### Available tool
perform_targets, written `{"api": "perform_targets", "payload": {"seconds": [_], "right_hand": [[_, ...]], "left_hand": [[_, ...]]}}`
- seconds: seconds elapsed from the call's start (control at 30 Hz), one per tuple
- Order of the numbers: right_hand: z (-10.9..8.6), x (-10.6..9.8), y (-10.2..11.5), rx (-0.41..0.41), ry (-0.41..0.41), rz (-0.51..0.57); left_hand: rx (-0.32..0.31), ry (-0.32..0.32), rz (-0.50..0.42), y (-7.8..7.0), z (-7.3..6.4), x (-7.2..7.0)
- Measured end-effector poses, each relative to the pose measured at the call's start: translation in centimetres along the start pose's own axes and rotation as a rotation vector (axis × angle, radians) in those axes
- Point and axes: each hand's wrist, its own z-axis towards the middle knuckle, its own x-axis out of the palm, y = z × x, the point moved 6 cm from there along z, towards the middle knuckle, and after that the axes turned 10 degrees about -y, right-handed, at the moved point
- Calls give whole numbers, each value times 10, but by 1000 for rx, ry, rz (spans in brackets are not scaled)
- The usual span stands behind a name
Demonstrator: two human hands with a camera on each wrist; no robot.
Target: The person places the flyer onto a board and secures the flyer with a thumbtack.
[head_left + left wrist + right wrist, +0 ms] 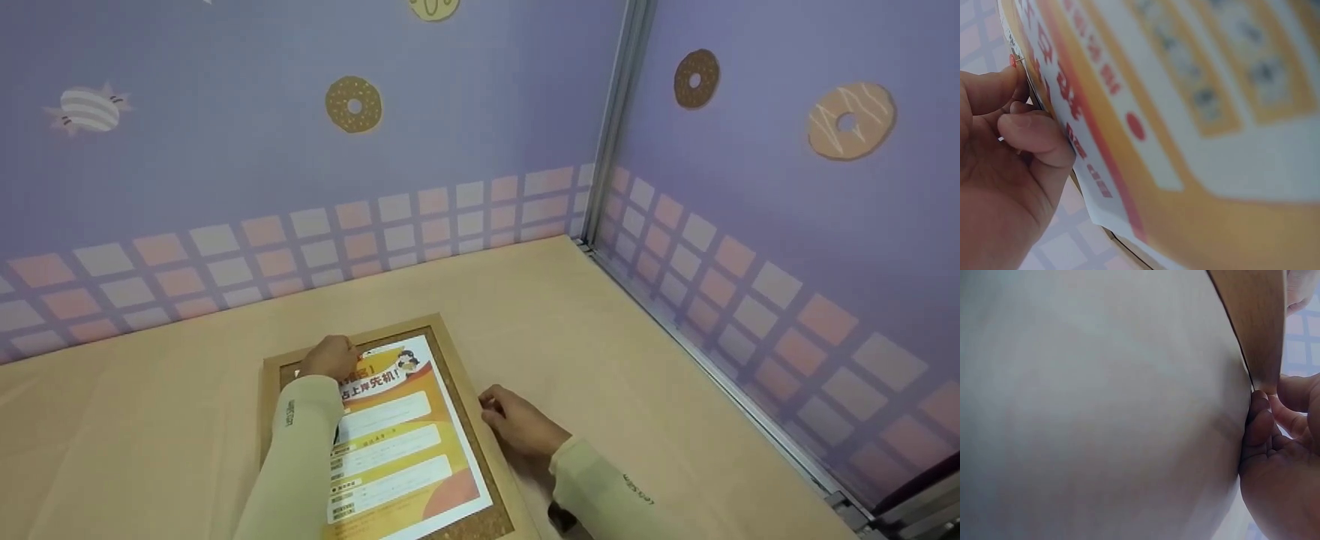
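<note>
A wood-framed cork board [495,517] lies on the table with a printed orange, yellow and white poster [442,420] over its cork. My left hand [330,358] is at the board's far edge. In the left wrist view, that hand's [1010,146] curled fingers pinch at a red push pin [1013,60], whose metal point meets the poster's edge. My right hand [529,427] rests at the board's right side, fingertips on the frame. From the right wrist, its curled fingers [1261,424] show at the lower edge of the wooden frame [1261,332], the thumb beside the frame.
A beige cloth covers the table [600,352]. Behind stands a purple wall [465,97] printed with donuts and pink and white squares. A second such wall [765,195] closes the right side, joined at a metal corner post [611,120].
</note>
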Motion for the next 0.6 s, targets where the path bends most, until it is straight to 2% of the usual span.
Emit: {"api": "perform_targets", "payload": {"seconds": [0.17,0.4,0.6], "right_hand": [[-1,-1,1,-11,12,15],[0,-2,0,-11,-19,18],[1,-1,-1,-1,-19,16]], "left_hand": [[31,-4,31,-3,1,-1],[-2,-15,49,-4,2,0],[-35,-6,106,-2,7,2]]}}
